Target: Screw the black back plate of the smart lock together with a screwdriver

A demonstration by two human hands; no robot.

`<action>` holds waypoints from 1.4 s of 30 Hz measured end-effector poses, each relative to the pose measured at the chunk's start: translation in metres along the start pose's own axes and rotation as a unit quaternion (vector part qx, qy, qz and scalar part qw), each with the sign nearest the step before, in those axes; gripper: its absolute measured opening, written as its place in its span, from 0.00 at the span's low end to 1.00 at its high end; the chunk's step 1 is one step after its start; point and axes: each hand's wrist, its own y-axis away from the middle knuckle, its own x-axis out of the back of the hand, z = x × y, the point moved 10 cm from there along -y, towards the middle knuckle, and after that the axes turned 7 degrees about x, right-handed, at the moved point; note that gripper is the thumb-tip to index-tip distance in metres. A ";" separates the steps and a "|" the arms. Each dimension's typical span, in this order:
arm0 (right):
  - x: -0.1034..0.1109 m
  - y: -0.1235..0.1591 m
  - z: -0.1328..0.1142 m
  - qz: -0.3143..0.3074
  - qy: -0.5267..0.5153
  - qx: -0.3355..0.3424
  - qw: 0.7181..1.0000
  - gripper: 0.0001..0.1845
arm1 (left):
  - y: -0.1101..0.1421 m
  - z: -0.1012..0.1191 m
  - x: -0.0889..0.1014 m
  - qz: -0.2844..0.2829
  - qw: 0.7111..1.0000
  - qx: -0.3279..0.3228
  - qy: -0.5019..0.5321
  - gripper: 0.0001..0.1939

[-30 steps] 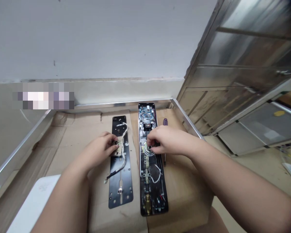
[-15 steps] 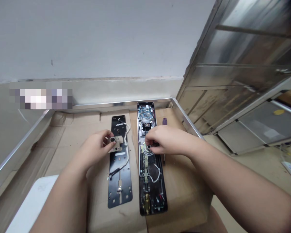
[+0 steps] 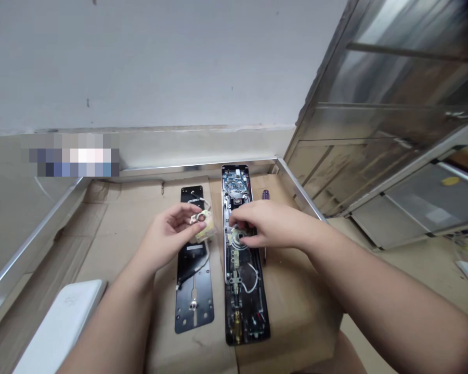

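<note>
My left hand pinches a small pale metal part with a round hole between thumb and fingers. It is raised over a long black plate with a white cable lying along it. My right hand is over an open black lock housing, its thumb and curled fingers apart around a round ringed piece in the middle. No object shows between them. Inside the housing are a blue circuit board, a thin white wire and a brass-coloured cylinder.
A purple-handled screwdriver lies right of the housing, partly hidden by my right arm. Cardboard covers the metal-rimmed table. A white box-like object is at lower left. The wall and metal cabinets stand beyond.
My left hand has lifted the metal part and moved it right, toward the housing. My right hand's fingers have spread apart from the thumb, leaving more of the ringed piece visible.
</note>
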 end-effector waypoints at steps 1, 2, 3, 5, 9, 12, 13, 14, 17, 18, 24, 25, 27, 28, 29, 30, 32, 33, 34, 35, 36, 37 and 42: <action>0.006 0.000 -0.004 0.029 -0.001 0.018 0.999 0.13 | 0.001 0.001 -0.007 -0.014 1.000 0.003 0.020 0.17; 0.011 0.000 -0.008 0.059 -0.002 0.038 0.997 0.13 | 0.003 0.002 -0.013 -0.029 0.999 0.006 0.038 0.17; 0.015 0.001 -0.013 0.088 -0.004 0.062 0.994 0.14 | 0.004 0.003 -0.019 -0.044 0.998 0.009 0.054 0.17; 0.019 0.001 -0.023 0.128 -0.007 0.106 0.986 0.16 | 0.007 0.007 -0.027 -0.071 0.994 0.010 0.080 0.16; 0.017 -0.001 -0.037 0.154 -0.005 0.165 0.974 0.17 | 0.011 0.013 -0.028 -0.089 0.990 0.002 0.108 0.16; 0.016 -0.001 -0.040 0.168 -0.005 0.174 0.970 0.16 | 0.014 0.012 -0.033 -0.108 0.985 0.005 0.133 0.17; 0.015 -0.001 -0.039 0.166 -0.010 0.175 0.970 0.16 | 0.015 0.010 -0.038 -0.120 0.982 0.009 0.144 0.17; 0.013 -0.001 -0.039 0.160 -0.016 0.176 0.971 0.15 | 0.015 0.009 -0.042 -0.130 0.979 0.011 0.158 0.17; 0.011 0.000 -0.036 0.134 -0.023 0.175 0.975 0.12 | 0.017 0.004 -0.054 -0.154 0.971 0.012 0.184 0.17; 0.011 0.001 -0.035 0.125 -0.018 0.167 0.978 0.11 | 0.017 0.004 -0.057 -0.158 0.970 0.010 0.182 0.17; 0.011 0.002 -0.015 0.052 0.010 0.064 0.997 0.07 | 0.011 0.002 -0.048 -0.095 0.994 -0.015 0.049 0.09; 0.010 0.002 -0.013 0.039 0.014 0.054 0.998 0.06 | 0.008 0.000 -0.042 -0.066 0.998 -0.015 0.016 0.08; 0.005 0.001 -0.009 0.016 0.024 0.033 0.999 0.06 | 0.003 -0.007 -0.031 -0.017 0.999 -0.009 -0.050 0.07; 0.003 0.000 -0.007 0.005 0.029 0.022 0.999 0.06 | 0.000 -0.011 -0.027 -0.002 0.997 -0.003 -0.081 0.07; 0.000 0.000 -0.005 -0.003 0.034 0.013 0.999 0.06 | -0.002 -0.015 -0.024 0.006 0.994 0.002 -0.111 0.07; -0.001 -0.001 -0.004 -0.008 0.037 0.006 0.999 0.06 | -0.004 -0.019 -0.022 0.009 0.990 0.008 -0.140 0.07; -0.004 -0.002 -0.002 -0.017 0.038 -0.003 0.999 0.06 | -0.006 -0.026 -0.022 0.001 0.982 0.018 -0.190 0.08; -0.005 -0.002 -0.002 -0.021 0.036 -0.006 0.999 0.06 | -0.007 -0.029 -0.023 -0.006 0.978 0.023 -0.208 0.08; -0.006 -0.002 -0.002 -0.025 0.032 -0.009 0.999 0.06 | -0.008 -0.032 -0.024 -0.015 0.974 0.029 -0.223 0.08; -0.007 -0.002 -0.001 -0.028 0.028 -0.012 0.999 0.06 | -0.008 -0.034 -0.026 -0.023 0.972 0.035 -0.233 0.08; -0.007 -0.002 -0.001 -0.030 0.024 -0.015 0.999 0.06 | -0.008 -0.036 -0.027 -0.031 0.970 0.041 -0.238 0.08; -0.008 -0.002 0.000 -0.031 0.021 -0.017 0.999 0.06 | -0.008 -0.038 -0.028 -0.037 0.968 0.046 -0.242 0.08; -0.011 -0.002 0.003 -0.026 0.023 -0.014 0.999 0.06 | -0.008 -0.039 -0.030 -0.040 0.962 0.037 -0.266 0.09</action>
